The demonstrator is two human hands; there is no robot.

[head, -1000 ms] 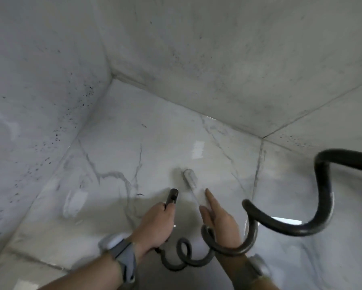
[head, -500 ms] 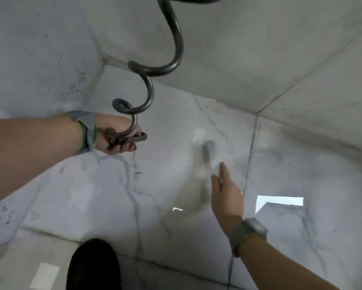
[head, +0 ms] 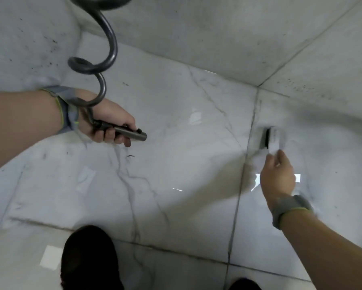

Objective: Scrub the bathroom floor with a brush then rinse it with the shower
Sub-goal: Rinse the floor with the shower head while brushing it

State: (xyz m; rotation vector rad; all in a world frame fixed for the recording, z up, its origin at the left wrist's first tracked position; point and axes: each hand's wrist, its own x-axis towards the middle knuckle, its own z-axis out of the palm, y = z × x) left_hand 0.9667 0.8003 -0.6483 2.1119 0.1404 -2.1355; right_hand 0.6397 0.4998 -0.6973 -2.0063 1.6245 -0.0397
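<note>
Still mid-scrub here, right hand [head: 277, 181] gripping the brush [head: 270, 141] near the floor's [head: 175, 164] far right corner, left hand [head: 109, 124] wrapped round the shower [head: 123, 131], rinse not started.

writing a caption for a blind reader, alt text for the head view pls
Seen from above, the right hand grips a blurred white brush on the marble floor, while the left hand holds a dark shower handle with a coiled hose rising out of frame.

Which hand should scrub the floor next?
The right hand, probably: it already holds the brush down on the floor. The left hand is busy gripping the shower handle.
</note>
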